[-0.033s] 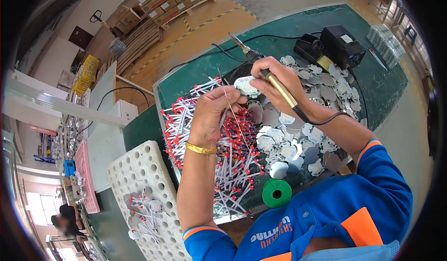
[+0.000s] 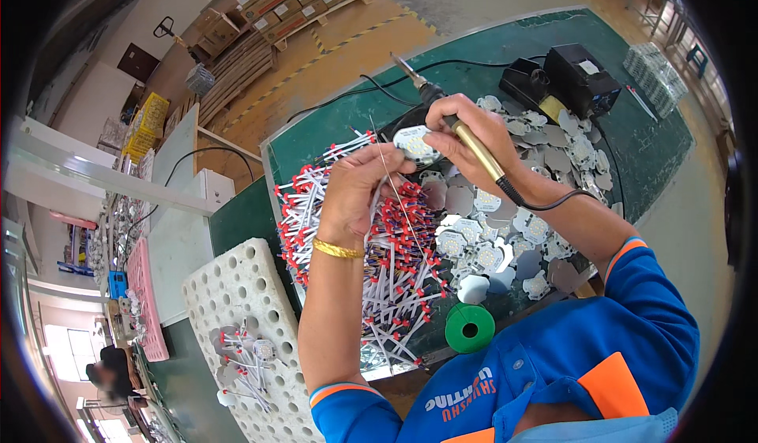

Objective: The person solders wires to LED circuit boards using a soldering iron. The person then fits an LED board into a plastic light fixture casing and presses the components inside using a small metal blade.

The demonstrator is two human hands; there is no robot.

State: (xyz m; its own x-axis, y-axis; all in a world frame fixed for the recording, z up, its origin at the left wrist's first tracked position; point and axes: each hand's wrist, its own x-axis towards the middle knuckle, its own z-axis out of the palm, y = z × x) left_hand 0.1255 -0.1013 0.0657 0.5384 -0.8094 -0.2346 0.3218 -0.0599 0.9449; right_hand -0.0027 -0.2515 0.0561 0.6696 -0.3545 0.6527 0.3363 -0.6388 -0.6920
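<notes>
Board, white, rounded and yellow-dotted [image 2: 415, 144], shifts barely since the last view, above the green-topped bench [image 2: 651, 159], inward of its far edge; our right hand [image 2: 483, 129] grips the gold-and-black soldering iron [image 2: 480, 152], our left [image 2: 351, 190] pinches thin silver wire [image 2: 399, 202], and with the tip clear, we judge soldering isn't underway

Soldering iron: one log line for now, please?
right hand: holds soldering iron | left hand: holds thin wire | white board: between hands
</notes>
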